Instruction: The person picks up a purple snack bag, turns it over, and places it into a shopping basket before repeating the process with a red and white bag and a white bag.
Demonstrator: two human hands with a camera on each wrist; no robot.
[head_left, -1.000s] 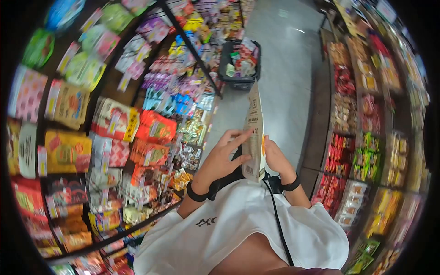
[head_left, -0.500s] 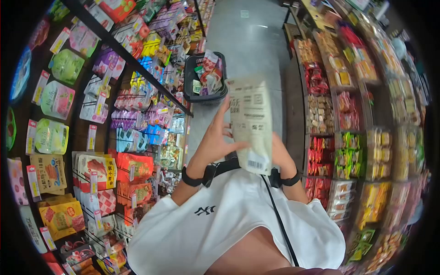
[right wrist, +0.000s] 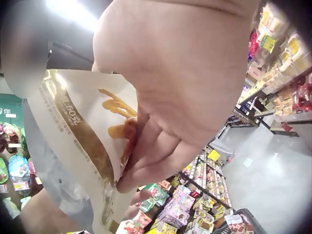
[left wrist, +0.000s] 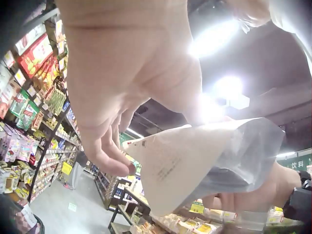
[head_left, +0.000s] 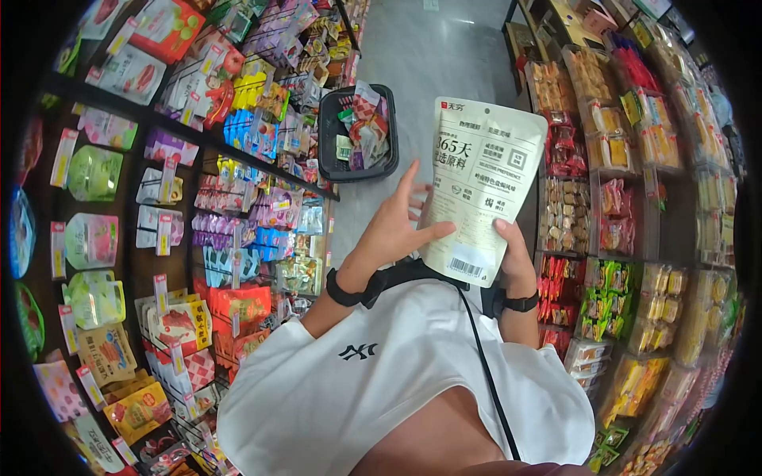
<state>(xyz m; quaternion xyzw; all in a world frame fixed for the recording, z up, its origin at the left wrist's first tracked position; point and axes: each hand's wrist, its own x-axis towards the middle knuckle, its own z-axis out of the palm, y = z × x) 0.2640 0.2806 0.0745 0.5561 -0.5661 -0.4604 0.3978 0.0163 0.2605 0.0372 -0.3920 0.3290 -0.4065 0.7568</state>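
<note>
My right hand (head_left: 517,250) holds a pale snack pouch (head_left: 484,186) by its lower right side, thumb on the printed face and fingers behind. Chinese text and a barcode show on that face. In the right wrist view, the pouch's other side (right wrist: 73,117) has a gold band and a food picture, with the right fingers (right wrist: 156,146) against it. My left hand (head_left: 397,218) is at the pouch's left edge, its thumb over the front and its index finger extended upward. In the left wrist view, the left fingers (left wrist: 109,156) are loosely bent beside the pouch.
A black basket (head_left: 324,151) with several packaged snacks stands on the grey floor (head_left: 432,59) ahead. Hanging snack bags (head_left: 95,174) line the rack on the left. Shelves of packaged goods (head_left: 607,293) run along the right.
The pouch has turned from edge-on until its printed back faces the head camera. My right hand has turned with it, its thumb now showing on the front. The left hand stays beside it.
</note>
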